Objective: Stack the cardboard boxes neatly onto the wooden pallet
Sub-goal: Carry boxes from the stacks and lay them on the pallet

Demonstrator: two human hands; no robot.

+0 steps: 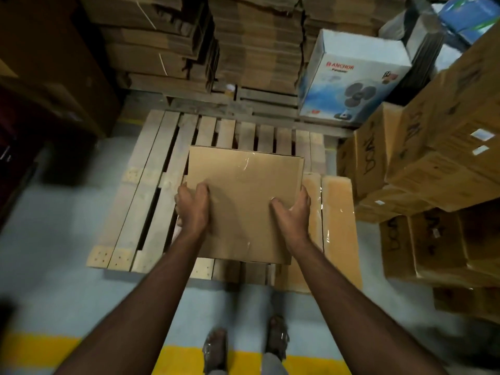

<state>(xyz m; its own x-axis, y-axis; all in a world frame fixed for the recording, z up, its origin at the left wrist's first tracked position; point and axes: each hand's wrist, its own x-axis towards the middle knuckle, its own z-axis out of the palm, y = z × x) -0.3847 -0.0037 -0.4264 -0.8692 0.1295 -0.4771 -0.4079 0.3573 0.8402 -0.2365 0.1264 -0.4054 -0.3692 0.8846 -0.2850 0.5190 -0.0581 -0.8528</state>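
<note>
Held item: one cardboard box (244, 204), plain brown corrugated board, flat square top, a strip of clear glossy tape running down its middle seam; it sits over the near middle of the wooden pallet (151, 185), whether resting on the slats or just above them cannot be told. Left hand (193, 207): clasps the box's left edge, thumb lying on the top face, fingers curled down over the side and mostly hidden. Right hand (293, 212): clasps the box's right edge, thumb laid on the top face, palm against the side, fingers wrapped down out of sight. Pallet: pale rough timber slats with dark gaps between them and nail-dotted end blocks, lying on a light grey painted floor (54, 239). On the pallet's right part, just beside the held box: two more boxes (338, 226), orange-brown, long and narrow from above, glossy tape on top. Right of the pallet: stacked brown cartons (446, 163) with black marker scrawl and small white labels. Beyond the pallet's far right corner: a white-and-blue fan carton (351, 77), printed with a fan picture and red lettering. Beyond the pallet's far edge: bundles of flattened corrugated board (243, 41), ragged-edged. Nearer than the pallet: a yellow floor stripe (184, 358) and the person's two feet (243, 347).
</note>
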